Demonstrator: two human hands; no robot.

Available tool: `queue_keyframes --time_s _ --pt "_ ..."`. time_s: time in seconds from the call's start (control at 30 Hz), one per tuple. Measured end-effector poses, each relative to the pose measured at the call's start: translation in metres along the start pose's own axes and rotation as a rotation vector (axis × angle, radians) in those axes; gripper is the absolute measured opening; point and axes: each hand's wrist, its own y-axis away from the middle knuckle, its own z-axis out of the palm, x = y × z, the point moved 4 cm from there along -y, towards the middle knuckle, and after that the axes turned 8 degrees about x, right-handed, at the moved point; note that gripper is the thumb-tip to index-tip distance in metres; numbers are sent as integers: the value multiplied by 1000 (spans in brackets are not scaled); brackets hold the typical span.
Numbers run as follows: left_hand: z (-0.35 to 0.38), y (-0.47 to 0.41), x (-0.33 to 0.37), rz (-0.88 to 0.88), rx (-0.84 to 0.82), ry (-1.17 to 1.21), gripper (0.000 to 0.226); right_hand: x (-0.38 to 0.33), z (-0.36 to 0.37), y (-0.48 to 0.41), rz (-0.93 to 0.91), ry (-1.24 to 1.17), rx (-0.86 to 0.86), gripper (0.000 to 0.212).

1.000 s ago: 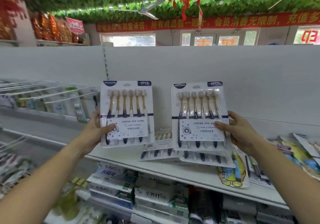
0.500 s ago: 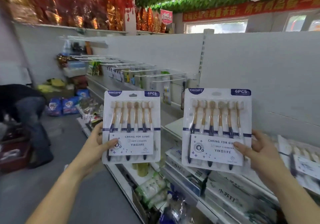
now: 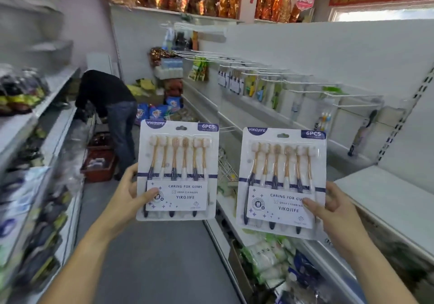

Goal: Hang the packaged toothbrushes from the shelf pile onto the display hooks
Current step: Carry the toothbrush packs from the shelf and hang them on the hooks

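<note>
I hold two white six-piece toothbrush packs upright in front of me. My left hand grips the left pack at its lower left edge, thumb on the front. My right hand grips the right pack at its lower right edge, thumb across the label. White wire display hooks stick out from the back panel at the upper right, several carrying hung packets. The shelf pile is out of view.
A person in dark clothes bends over a red basket down the aisle. A white shelf runs along the right, with stocked shelves on the left. The grey aisle floor lies below.
My view has swung left from the shelf pile to down the aisle. Both hands keep their packs, which stay side by side in front of me.
</note>
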Motion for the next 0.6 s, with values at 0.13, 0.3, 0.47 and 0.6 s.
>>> queue_keyframes --time_s 0.13,0.3,0.47,0.6 --pt "-45 -32 -19 -26 41 -5 79 12 74 -36 22 -23 -45 66" --pt "-85 -71 -50 -46 111 -17 77 27 146 -80 9 2 -123 88" --pt "-99 -109 -81 -84 133 -28 68 44 191 -131 36 -10 -188 93" --pt "-101 -147 -94 -99 198 -49 66 60 217 -176 34 -21 -193 107"
